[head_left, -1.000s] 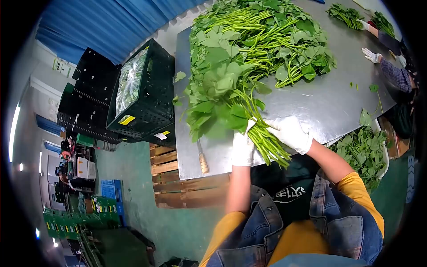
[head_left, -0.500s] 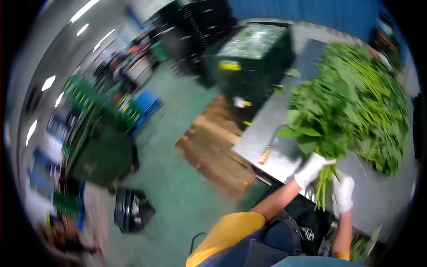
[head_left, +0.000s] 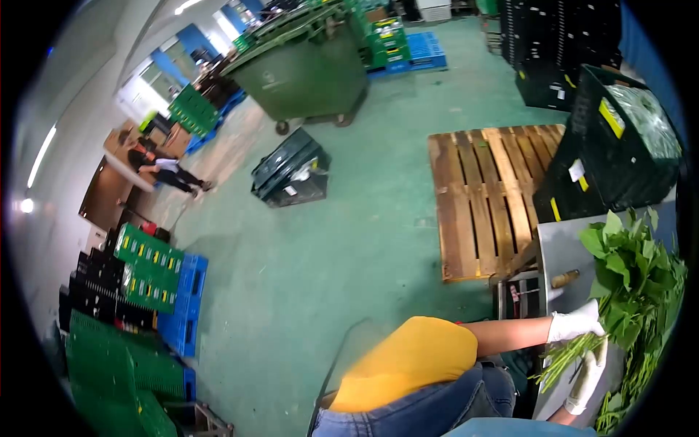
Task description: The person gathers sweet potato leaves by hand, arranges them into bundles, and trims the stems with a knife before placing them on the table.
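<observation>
A bunch of leafy greens [head_left: 621, 262] lies tilted at the right, leaves up and pale green stems pointing down to the left. My left hand [head_left: 577, 323], in a white glove, is closed around its stems. Just below, my right hand [head_left: 588, 375], also gloved, has its fingers closed at the same stems, partly hidden by them. More leafy greens [head_left: 644, 364] lie on the metal table [head_left: 564, 247], cut off by the dark right edge of view. A knife with a wooden handle [head_left: 565, 278] rests on the table, left of the leaves.
Beyond the table stand a dark crate with clear plastic [head_left: 608, 156] and a wooden pallet [head_left: 484, 204]. A black crate [head_left: 291, 171] and green wheeled bin [head_left: 302, 80] stand on the floor. Green crates [head_left: 149, 266] sit on a blue pallet [head_left: 182, 298]; a person [head_left: 160, 164] is far left.
My view has swung left, so the table and greens now sit at the right edge and more floor shows. Both hands still hold the bunch by its stems.
</observation>
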The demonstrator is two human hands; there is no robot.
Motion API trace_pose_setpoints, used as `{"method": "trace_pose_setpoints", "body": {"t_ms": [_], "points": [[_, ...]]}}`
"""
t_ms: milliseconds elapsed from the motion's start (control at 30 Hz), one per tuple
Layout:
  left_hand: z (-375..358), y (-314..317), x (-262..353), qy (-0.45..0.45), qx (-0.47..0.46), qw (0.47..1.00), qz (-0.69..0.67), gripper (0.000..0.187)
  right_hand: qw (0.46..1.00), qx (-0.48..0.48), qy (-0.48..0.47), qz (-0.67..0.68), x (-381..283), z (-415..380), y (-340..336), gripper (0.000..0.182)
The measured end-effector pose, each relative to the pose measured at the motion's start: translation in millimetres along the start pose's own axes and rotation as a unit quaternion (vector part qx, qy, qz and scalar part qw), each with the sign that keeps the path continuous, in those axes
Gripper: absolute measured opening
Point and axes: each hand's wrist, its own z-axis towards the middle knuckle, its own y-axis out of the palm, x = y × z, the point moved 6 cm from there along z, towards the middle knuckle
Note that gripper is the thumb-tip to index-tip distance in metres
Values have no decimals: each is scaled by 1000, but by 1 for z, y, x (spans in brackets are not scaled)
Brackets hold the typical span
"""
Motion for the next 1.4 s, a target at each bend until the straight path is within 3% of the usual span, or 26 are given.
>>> {"method": "trace_pose_setpoints", "body": {"t_ms": [67, 133, 233, 333, 400, 467, 533, 567, 667, 700, 733, 800, 833, 867, 933, 1000, 1100, 1200, 1267, 1300, 1333, 1400], "points": [[-4, -7, 18, -3, 17, 1000, 25, 55, 995, 32, 21, 94, 23, 15, -22, 63], [-14, -11, 31, -95, -14, 990, 99, 53, 992, 42, 25, 113, 23, 24, -9, 62], [-21, -13, 40, -63, -10, 998, 28, 52, 995, 74, 7, 67, 14, 32, 19, 43], [-27, -4, 56, -29, -35, 996, -73, 51, 998, 60, -27, 10, -13, 28, 44, 39], [-33, -12, 58, -113, 29, 992, 52, 51, 998, 42, -35, 41, -12, 28, 44, 33], [-24, -17, 45, -122, 45, 988, 83, 51, 998, 54, -14, 28, 6, 36, 24, 28], [-20, -11, 45, -62, -26, 997, -24, 51, 994, 89, -11, 55, 6, 35, 27, 26], [-19, -12, 43, -62, -26, 997, -23, 51, 993, 91, -16, 76, 0, 34, 32, 27], [-18, -14, 57, 64, 34, 996, 45, 54, 993, 74, -21, 86, 25, 46, 3, 32], [-27, -8, 71, -61, -27, 994, 91, 60, 992, 94, -50, 65, 29, 51, -9, 34], [-25, -7, 68, -57, -27, 994, 93, 60, 989, 114, -81, 44, 31, 57, -20, 35], [-24, -9, 73, 55, 16, 997, 59, 60, 990, 101, -88, 49, 39, 67, -35, 36], [-30, -8, 72, 25, -6, 999, -42, 59, 990, 90, -91, 53, 43, 69, -39, 36], [-27, -8, 68, 25, -5, 999, -41, 59, 991, 89, -90, 53, 48, 71, -43, 36], [-28, -5, 73, 30, 1, 999, 42, 55, 987, 111, -97, 58, 45, 69, -41, 36], [-29, -2, 77, 4, -51, 992, 113, 52, 985, 125, -104, 61, 45, 70, -40, 36], [-32, 0, 80, 37, -33, 999, 23, 47, 983, 126, -120, 60, 43, 71, -42, 36], [-26, -1, 70, 4, -43, 998, -43, 42, 980, 130, -136, 61, 42, 66, -38, 35], [-24, -15, 68, 14, 42, 996, -78, 38, 979, 127, -146, 65, 41, 62, -35, 34], [-22, -20, 61, 70, 88, 985, -134, 35, 978, 126, -152, 67, 40, 60, -35, 34], [-11, -36, 43, 36, 162, 985, -39, 34, 977, 123, -158, 74, 41, 54, -32, 34], [-21, -36, 63, 20, 119, 993, -12, 31, 976, 99, -178, 82, 43, 42, -33, 34]]}}
